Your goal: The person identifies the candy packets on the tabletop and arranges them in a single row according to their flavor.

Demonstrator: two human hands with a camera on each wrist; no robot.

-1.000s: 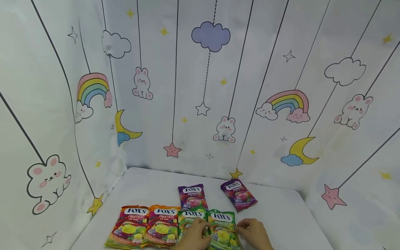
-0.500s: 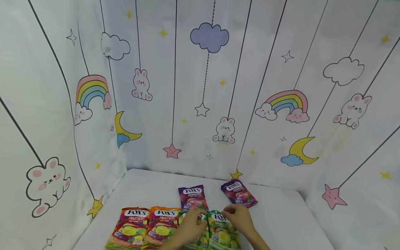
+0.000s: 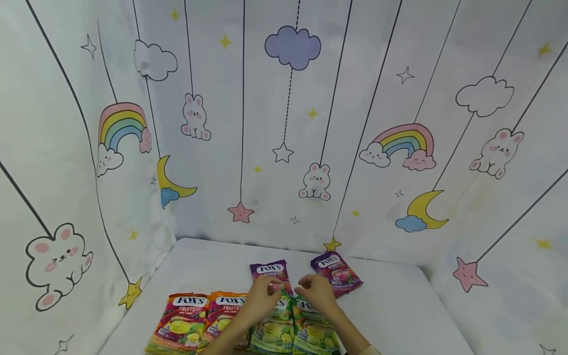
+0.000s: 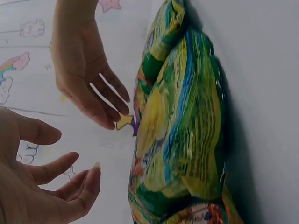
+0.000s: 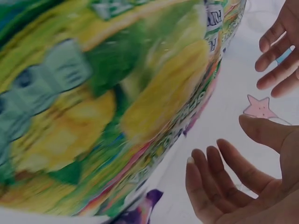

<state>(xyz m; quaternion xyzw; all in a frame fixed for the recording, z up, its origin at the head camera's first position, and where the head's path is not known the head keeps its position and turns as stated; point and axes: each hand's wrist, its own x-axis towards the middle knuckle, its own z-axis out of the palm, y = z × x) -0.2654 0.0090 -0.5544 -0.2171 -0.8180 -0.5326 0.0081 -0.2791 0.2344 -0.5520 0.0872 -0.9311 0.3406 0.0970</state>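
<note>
My left hand (image 3: 262, 298) hovers over the top of a green Fox's candy bag (image 3: 271, 337), fingers loosely bent around nothing. Beside it, my right hand (image 3: 318, 296) is raised above a second green candy bag (image 3: 314, 337), its fingers also relaxed. Just behind the hands lies a purple Berries candy bag (image 3: 268, 269), partly hidden by the left hand. Another purple candy bag (image 3: 338, 276) rests tilted at the back right. The left wrist view has a green bag (image 4: 182, 126) close up, apart from both hands.
Two orange-red Fruits candy bags (image 3: 179, 323) lie side by side at the left of the row; the left forearm covers part of one. The white table (image 3: 399, 315) meets a patterned fabric backdrop (image 3: 213, 167) at its back and sides.
Both hands have left the green bags' middle and moved forward, up toward the purple bags; the right hand also moved left. The bags lie about where they were.
</note>
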